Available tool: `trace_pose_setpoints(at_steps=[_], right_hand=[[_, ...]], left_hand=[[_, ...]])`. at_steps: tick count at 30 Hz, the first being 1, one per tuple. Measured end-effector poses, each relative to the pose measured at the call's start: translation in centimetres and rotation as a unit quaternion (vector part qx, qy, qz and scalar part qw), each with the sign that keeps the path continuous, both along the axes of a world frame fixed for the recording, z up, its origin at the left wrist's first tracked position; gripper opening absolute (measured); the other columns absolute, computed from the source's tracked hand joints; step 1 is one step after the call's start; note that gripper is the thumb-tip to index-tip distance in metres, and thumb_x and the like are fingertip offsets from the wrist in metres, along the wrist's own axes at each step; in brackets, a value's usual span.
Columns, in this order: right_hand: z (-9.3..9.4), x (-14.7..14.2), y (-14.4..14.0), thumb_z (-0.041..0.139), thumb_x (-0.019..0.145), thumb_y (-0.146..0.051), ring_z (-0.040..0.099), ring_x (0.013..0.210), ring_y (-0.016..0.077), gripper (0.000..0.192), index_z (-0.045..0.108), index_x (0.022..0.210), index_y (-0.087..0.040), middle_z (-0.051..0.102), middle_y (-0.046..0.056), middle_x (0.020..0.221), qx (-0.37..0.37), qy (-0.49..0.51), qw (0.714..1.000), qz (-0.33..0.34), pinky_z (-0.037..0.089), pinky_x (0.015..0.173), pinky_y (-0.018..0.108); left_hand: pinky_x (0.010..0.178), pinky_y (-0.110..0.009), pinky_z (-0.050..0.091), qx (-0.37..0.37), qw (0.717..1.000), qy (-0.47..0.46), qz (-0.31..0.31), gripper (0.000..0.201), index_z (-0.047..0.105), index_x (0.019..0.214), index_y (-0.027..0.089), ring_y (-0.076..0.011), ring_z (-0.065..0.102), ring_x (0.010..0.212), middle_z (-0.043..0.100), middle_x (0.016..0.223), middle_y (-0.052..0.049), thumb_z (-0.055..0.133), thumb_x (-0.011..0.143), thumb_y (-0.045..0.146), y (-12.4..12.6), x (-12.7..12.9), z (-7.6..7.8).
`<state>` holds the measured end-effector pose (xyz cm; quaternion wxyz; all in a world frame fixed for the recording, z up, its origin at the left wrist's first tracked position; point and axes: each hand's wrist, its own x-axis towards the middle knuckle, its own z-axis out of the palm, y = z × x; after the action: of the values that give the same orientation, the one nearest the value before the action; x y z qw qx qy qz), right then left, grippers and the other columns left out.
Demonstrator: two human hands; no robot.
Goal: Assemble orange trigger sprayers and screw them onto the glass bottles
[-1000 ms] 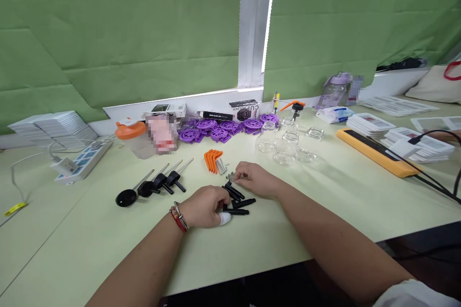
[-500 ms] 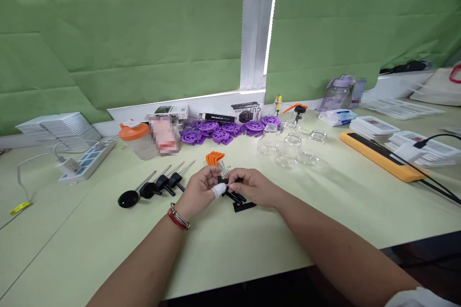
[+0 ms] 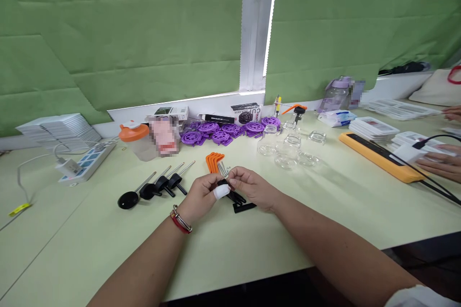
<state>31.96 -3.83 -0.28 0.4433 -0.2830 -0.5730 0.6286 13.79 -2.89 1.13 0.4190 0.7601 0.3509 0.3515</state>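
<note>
My left hand (image 3: 201,195) pinched a small black part (image 3: 224,183) just above the black pieces (image 3: 242,203) on the table (image 3: 108,240) — my right hand (image 3: 252,187) met it from the right, fingertips closed on something tiny — both equally near.

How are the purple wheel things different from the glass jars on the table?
The purple wheels are solid coloured plastic, while the glass jars are clear and see-through. The purple wheels lie flat, crowded in a row by the wall, but the glass jars stand upright, spread out a little, nearer the front. Both sit on the green table, beyond the left hand and right hand, untouched.
</note>
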Motion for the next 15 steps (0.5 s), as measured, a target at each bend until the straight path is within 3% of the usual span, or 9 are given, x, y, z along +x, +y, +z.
trace_pose_setpoints(at_steps=[7, 15], right_hand=[[-0.01, -0.40, -0.23, 0.058, 0.084, -0.044, 0.044, 0.066, 0.0102, 0.026, 0.052, 0.089, -0.020, 0.049, -0.003, 0.074, 0.037, -0.024, 0.999, -0.003, 0.036, 0.061, 0.024], [-0.10, -0.21, -0.08, 0.056, 0.086, -0.041, 0.042, 0.067, 0.0100, 0.023, 0.054, 0.088, -0.018, 0.047, -0.002, 0.075, 0.076, -0.067, 0.995, 0.008, 0.034, 0.062, 0.024]], left_hand=[[0.055, -0.022, 0.035, 0.084, 0.988, 0.131, 0.015, 0.019, 0.064, 0.078, 0.013, -0.0094, 0.041, 0.059, 0.052, 0.064, 0.001, 0.059, 0.080, 0.031, -0.37, -0.22, 0.73], [0.056, -0.022, 0.035, 0.114, 0.975, 0.189, 0.000, 0.016, 0.063, 0.076, 0.014, -0.0103, 0.044, 0.060, 0.053, 0.064, 0.001, 0.055, 0.080, 0.027, -0.24, -0.39, 0.58]])
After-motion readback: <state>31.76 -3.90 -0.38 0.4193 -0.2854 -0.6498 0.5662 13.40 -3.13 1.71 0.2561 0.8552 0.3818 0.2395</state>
